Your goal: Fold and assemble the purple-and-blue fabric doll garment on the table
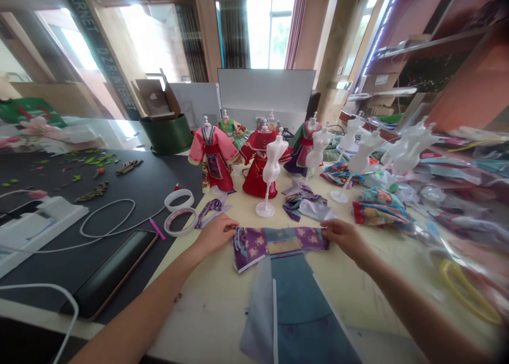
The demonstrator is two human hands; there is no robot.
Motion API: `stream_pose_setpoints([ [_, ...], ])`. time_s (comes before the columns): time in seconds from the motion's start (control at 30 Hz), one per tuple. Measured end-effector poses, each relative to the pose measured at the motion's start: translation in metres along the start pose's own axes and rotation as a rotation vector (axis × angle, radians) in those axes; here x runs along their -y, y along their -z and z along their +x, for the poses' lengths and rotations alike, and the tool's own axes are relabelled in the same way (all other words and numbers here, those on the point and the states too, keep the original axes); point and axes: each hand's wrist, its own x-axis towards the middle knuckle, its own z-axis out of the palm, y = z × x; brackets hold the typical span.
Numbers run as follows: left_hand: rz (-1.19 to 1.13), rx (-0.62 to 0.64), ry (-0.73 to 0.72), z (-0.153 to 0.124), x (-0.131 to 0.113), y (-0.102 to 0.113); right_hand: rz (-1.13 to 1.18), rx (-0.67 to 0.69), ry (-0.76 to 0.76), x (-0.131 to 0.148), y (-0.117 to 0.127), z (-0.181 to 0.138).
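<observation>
Upper left, a dark slanted post (101, 51) carries pale capitals; I can read "DZR" and, partly cut off, "TERNET". Left edge, a white power strip (59, 218) trails a cable near a dark phone (115, 271). Green pot (165, 136) upper left of centre. Right of the phone, a pink pen (158, 229) lies beside two tape rolls (193, 223); the print inside the lower one is too small for me to read.

Centre, my left hand (218, 231) pinches the upper left corner of a purple-and-teal garment (286, 242), fingertips closed on it. The garment lies spread at lower centre, its teal panel running off the bottom edge. Beyond it, a pink dress (210, 154) and a red dress (254, 178) are on stands; a bare white form (272, 165) blocks part of the red one. Fabric scraps (314, 210) sit just above the garment. My right hand (344, 237) pinches the upper right corner, fingers closed. Right of it, a patterned cloth bundle (382, 207), then blurred clutter (457, 210).
</observation>
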Motion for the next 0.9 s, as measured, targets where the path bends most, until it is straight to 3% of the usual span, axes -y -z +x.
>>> stream_pose_setpoints([
  [0.6,0.008,-0.017,-0.066,0.004,0.004,-0.008,0.041,-0.039,-0.008,-0.003,-0.002,0.003],
  [0.9,-0.089,-0.044,0.1,-0.009,-0.003,0.005,0.052,-0.043,-0.004,-0.003,-0.002,0.003],
])
